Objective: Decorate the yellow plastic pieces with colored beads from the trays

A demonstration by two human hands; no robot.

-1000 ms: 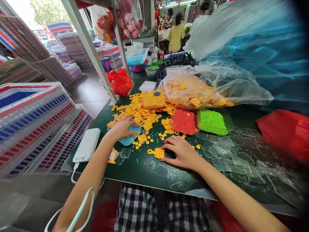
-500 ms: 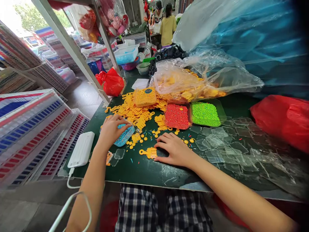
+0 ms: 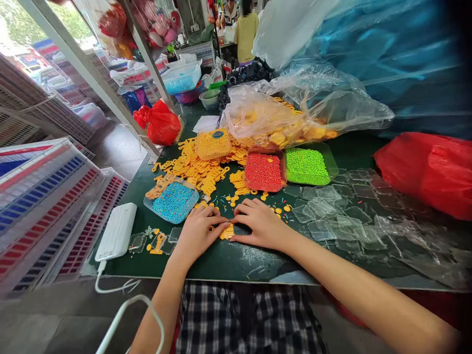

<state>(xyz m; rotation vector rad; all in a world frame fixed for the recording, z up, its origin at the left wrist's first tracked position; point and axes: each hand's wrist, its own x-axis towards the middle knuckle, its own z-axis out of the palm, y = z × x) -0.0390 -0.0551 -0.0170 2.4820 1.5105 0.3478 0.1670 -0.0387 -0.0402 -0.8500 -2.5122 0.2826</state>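
Observation:
A yellow plastic piece with a ring at one end (image 3: 227, 232) lies on the green table in front of me, partly covered by my fingers. My right hand (image 3: 260, 223) grips its right edge between thumb and fingers. Over its left part, the thumb and forefinger of my left hand (image 3: 202, 233) are pinched together at the piece's upper edge; whatever is between them is too small to make out. Just behind my left hand stands a clear tray of blue beads (image 3: 175, 201). Loose yellow discs (image 3: 232, 199) and small coloured bits are scattered behind both hands.
Trays of red beads (image 3: 263, 171), green beads (image 3: 308, 166) and yellow beads (image 3: 213, 143) stand farther back, by a heap of yellow pieces (image 3: 197, 169). Clear plastic squares (image 3: 328, 216) spread to the right. A white power bank (image 3: 117, 230) with a cable lies at the left edge.
My left hand has moved from the blue bead tray rightward and toward me, onto the yellow piece. My right hand keeps its place at that piece. The view has shifted slightly.

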